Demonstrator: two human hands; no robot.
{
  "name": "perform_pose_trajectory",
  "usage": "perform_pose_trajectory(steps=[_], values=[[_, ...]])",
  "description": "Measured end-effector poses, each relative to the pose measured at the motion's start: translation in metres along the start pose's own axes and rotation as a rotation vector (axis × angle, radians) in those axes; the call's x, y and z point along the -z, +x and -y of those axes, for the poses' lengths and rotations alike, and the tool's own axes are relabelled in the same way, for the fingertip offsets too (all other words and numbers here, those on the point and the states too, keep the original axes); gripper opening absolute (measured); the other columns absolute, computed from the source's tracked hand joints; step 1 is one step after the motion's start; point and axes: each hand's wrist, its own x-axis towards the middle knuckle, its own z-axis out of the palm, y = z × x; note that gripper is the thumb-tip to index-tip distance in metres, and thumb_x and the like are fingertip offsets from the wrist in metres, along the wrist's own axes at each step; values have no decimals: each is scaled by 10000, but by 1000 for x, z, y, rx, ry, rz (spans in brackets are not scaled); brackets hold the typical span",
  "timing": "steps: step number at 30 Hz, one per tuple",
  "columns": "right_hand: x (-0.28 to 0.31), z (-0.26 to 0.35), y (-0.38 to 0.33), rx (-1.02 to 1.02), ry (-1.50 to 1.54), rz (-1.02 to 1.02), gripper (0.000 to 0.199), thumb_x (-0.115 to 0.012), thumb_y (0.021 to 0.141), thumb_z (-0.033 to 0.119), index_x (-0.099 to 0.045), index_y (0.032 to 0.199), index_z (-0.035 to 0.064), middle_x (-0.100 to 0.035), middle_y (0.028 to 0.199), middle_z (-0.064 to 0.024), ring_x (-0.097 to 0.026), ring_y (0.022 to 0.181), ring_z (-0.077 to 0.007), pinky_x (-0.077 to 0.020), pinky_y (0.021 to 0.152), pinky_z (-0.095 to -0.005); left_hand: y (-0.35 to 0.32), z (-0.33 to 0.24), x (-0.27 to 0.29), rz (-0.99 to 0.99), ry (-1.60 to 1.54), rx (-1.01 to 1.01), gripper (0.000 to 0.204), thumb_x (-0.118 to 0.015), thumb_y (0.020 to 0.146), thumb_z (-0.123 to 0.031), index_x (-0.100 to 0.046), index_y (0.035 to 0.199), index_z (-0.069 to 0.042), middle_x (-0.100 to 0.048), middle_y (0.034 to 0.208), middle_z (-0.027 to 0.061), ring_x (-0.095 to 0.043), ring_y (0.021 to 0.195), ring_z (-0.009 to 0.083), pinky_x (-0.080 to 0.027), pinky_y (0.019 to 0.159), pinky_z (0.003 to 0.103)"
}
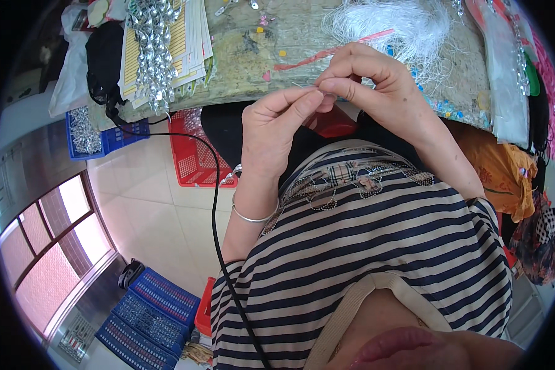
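My left hand (271, 126) and my right hand (382, 86) meet in front of me, just off the near edge of the worktable (240, 77). Both are closed in a pinch, thumb against fingers, their tips almost touching. Whatever lies between the fingertips is too fine to make out. Behind the right hand, a thin red strip (302, 62) runs slantwise over the table, partly covered by the fingers. A loose heap of white, shiny thread (407, 28) spreads just beyond that hand. Small yellow and pink bits lie about the tabletop.
At the far left, twisted silver strands (154, 55) hang over printed sheets (194, 49). Below the table sit a blue basket (120, 131) of silver pieces and a red basket (182, 151). A black cable (215, 191) crosses on my left. Blue trays (145, 320) rest on the floor.
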Motion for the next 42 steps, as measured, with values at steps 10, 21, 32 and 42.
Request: perform_pose_trajectory(steps=[10,21,32,42], values=[[-4,-2,0,-128,248,4,67,-658,822,66,-688,868,29,-604,807,-11,-552,762,-93,-433,700,-215,-2,2,0,59,8,61,133,-635,846,-36,-671,949,39,-686,839,102,-635,748,119,-513,706,226],[-1,2,0,-90,112,92,57,-670,805,61,-702,845,35,-597,767,-9,-535,751,-92,-424,683,-227,0,-1,5,182,77,129,124,-658,828,-40,-678,914,47,-682,803,101,-635,721,121,-516,681,221],[-1,2,-1,-167,136,-7,59,-676,810,80,-681,814,21,-594,784,-4,-526,746,-77,-426,684,-230,-4,0,1,60,3,115,142,-663,833,-73,-686,931,26,-673,767,80,-567,624,75,-454,572,184],[3,4,-1,-39,49,111,50,-681,802,76,-700,815,32,-604,778,-16,-547,741,-96,-437,683,-228,-3,-4,0,149,118,186,133,-683,823,-112,-702,899,-5,-673,741,50,-582,632,54,-428,552,162]])
